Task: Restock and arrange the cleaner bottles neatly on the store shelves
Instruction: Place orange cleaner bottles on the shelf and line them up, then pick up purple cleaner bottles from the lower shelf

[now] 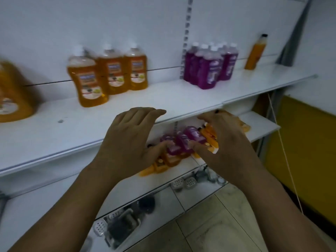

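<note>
Small purple cleaner bottles [183,140] and orange bottles [211,137] stand in a cluster on the lower shelf [261,128]. My left hand [131,140] hovers at the cluster's left with fingers spread over the upper shelf's edge and its thumb against a purple bottle. My right hand [223,142] is at the cluster's right. Its fingers curl over the orange bottles' tops and its thumb touches a purple bottle, but whether it grips is hidden. On the upper shelf [163,99] stand three orange bottles [109,73] and a purple pack [209,66].
A big orange jug [12,95] sits at the upper shelf's far left and a slim orange bottle [255,51] at its right. Soap dishes [183,183] and dark items lie on the bottom shelf. A yellow panel [305,151] and a thin cord [283,146] are at right.
</note>
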Demonstrator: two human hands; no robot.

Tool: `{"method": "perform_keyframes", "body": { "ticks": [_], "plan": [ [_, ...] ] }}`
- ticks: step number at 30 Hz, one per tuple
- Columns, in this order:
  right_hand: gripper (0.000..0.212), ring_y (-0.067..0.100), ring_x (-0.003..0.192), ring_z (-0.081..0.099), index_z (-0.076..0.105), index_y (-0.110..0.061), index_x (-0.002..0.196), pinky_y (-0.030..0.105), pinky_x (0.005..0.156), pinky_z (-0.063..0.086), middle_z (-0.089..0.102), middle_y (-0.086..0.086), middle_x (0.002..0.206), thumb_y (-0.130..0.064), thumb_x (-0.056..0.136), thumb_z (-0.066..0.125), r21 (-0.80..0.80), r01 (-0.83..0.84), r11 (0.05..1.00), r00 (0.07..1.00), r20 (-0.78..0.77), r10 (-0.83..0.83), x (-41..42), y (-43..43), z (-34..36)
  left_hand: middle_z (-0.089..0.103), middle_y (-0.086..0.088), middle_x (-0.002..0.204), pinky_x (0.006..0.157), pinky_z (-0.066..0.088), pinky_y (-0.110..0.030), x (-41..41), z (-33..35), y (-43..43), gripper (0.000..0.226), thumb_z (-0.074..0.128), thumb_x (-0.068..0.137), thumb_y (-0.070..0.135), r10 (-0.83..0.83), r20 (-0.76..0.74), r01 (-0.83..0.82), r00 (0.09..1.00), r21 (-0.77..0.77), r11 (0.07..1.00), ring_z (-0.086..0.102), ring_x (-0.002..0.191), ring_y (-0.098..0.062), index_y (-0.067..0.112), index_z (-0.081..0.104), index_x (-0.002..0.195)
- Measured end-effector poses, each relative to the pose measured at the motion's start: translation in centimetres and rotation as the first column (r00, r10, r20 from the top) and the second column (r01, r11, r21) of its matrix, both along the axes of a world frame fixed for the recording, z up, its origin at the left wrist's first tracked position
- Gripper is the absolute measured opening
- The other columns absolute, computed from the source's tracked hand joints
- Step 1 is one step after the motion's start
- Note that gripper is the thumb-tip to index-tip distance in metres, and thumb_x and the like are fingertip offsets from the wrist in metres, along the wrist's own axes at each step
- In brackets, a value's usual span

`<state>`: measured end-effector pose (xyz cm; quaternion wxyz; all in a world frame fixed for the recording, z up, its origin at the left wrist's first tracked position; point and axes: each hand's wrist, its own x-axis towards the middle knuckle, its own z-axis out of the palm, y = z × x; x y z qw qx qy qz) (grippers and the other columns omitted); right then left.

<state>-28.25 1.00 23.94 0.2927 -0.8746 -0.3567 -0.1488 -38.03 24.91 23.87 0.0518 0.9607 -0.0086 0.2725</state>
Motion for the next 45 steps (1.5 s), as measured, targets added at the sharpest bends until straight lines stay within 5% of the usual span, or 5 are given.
{"method": "perform_keyframes", "body": {
  "ticks": [19,26,30,35,45],
  "plan": [
    [0.057,0.016,0.121,0.049,0.046,-0.034,0.141,0.04,0.095,0.047,0.05,-0.006,0.136,-0.061,0.094,0.062,-0.159,-0.003,0.987,0.972,-0.234,-0.035,21.6,-9.1,-10.9,0.065,0.013,0.128,0.084,0.054,-0.034,18.7,-14.1,-8.9,0.058,0.05,0.094,0.071,-0.038,-0.403,-0.063,0.914,-0.233,0.971,0.062,0.11,-0.011,0.039,0.051,0.142],
    [0.058,-0.006,0.089,0.052,0.049,-0.025,0.145,0.001,0.068,0.039,0.05,-0.015,0.117,-0.04,0.095,0.073,-0.044,-0.022,0.999,0.873,-0.489,-0.003,29.6,-6.2,-17.2,0.069,-0.004,0.123,0.089,0.058,-0.038,25.0,-20.7,-3.6,0.075,0.049,0.083,0.073,0.092,-0.585,-0.392,0.806,-0.41,0.823,0.069,0.107,-0.024,0.025,0.059,0.14],
    [0.041,-0.006,0.087,0.061,0.06,-0.028,0.127,0.009,0.071,0.049,0.064,-0.021,0.1,-0.047,0.093,0.073,0.007,0.058,0.998,0.72,-0.693,-0.037,34.4,-3.5,-21.6,0.067,-0.008,0.13,0.095,0.051,-0.033,27.8,-23.4,-2.7,0.047,0.068,0.097,0.042,0.123,-0.653,-0.544,0.747,-0.496,0.677,0.065,0.12,-0.028,0.021,0.059,0.138],
    [0.082,0.026,0.118,0.065,0.051,-0.03,0.145,0.046,0.1,0.053,0.068,0.003,0.132,-0.072,0.077,0.069,-0.011,0.02,1.0,0.666,-0.746,-0.022,39.6,-0.1,-28.7,0.057,0.003,0.113,0.087,0.043,-0.028,30.9,-27.4,-3.6,0.033,0.068,0.099,0.036,0.17,-0.606,-0.615,0.778,-0.676,0.407,0.061,0.111,-0.021,0.028,0.052,0.127],
    [0.052,0.01,0.086,0.067,0.061,-0.021,0.127,0.025,0.065,0.048,0.068,-0.008,0.097,-0.03,0.083,0.086,0.03,-0.002,1.0,0.408,-0.913,0.029,43.3,1.7,-32.7,0.077,-0.004,0.105,0.091,0.062,-0.043,31.9,-31.5,-2.9,0.026,0.086,0.085,0.03,0.329,-0.502,-0.526,0.8,-0.85,-0.021,0.074,0.1,-0.025,0.024,0.072,0.105]
  ]
}}
